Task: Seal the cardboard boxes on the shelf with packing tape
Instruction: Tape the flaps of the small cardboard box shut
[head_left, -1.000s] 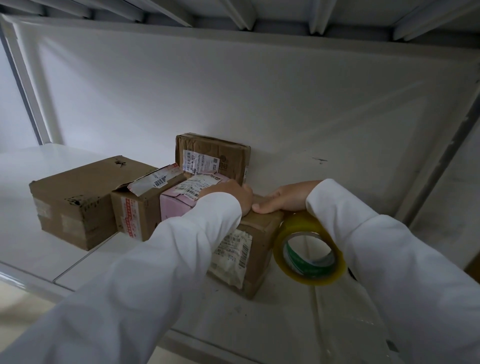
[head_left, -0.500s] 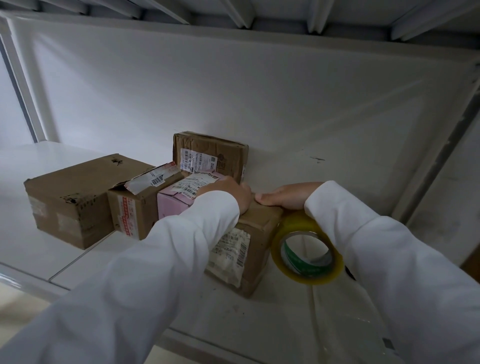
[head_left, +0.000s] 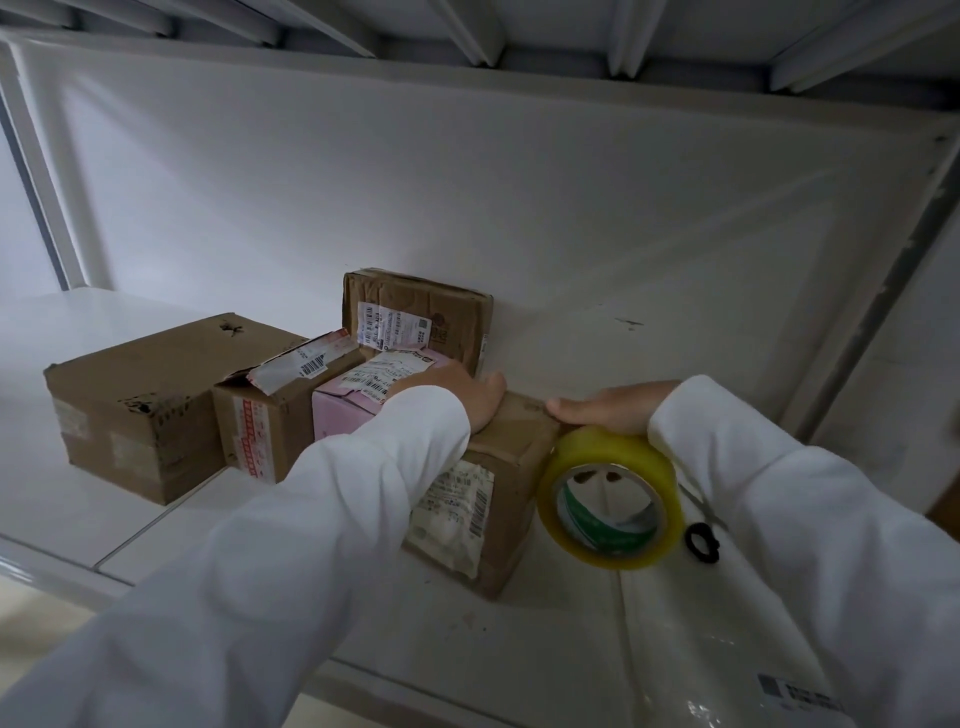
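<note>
A small brown cardboard box (head_left: 511, 467) with a white shipping label stands on the white shelf (head_left: 519, 649). My left hand (head_left: 467, 397) lies flat on the box's top and presses it down. My right hand (head_left: 608, 410) holds a yellowish roll of packing tape (head_left: 623, 457) just off the box's right edge, its fingertips reaching the top right corner. The roll hangs beside the box, its open core facing me. Whether a tape strip runs across the top is hidden by my hands.
Left of it stand a pink box (head_left: 343, 410), a small box with red-printed tape (head_left: 270, 415) and a larger brown box (head_left: 145, 395). Another box (head_left: 431, 312) leans upright against the back wall. A black handle loop (head_left: 701, 543) lies right of the roll.
My right hand and the tape roll have moved right, away from my left hand, to the box's right edge. My left hand stays on the top.
</note>
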